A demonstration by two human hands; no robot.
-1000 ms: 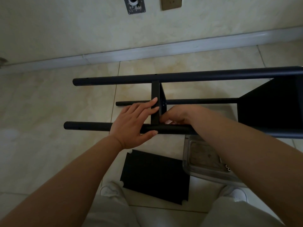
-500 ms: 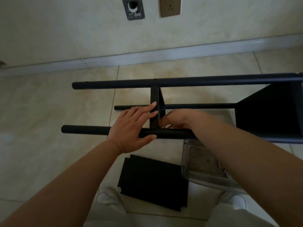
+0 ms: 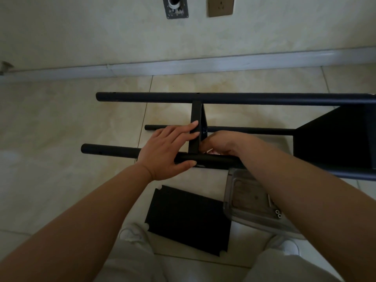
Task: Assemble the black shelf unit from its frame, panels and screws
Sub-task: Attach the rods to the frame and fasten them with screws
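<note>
Two hands: left hand flat on matte panel, round tube.

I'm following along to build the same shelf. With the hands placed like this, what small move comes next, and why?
Probably keep the left hand bracing the upright panel and near pole while the right hand, curled behind the panel at that joint, works a fastener in. What its fingers hold is hidden. The panel stands edge-on between the poles, and the clear tray holds small hardware.
</note>
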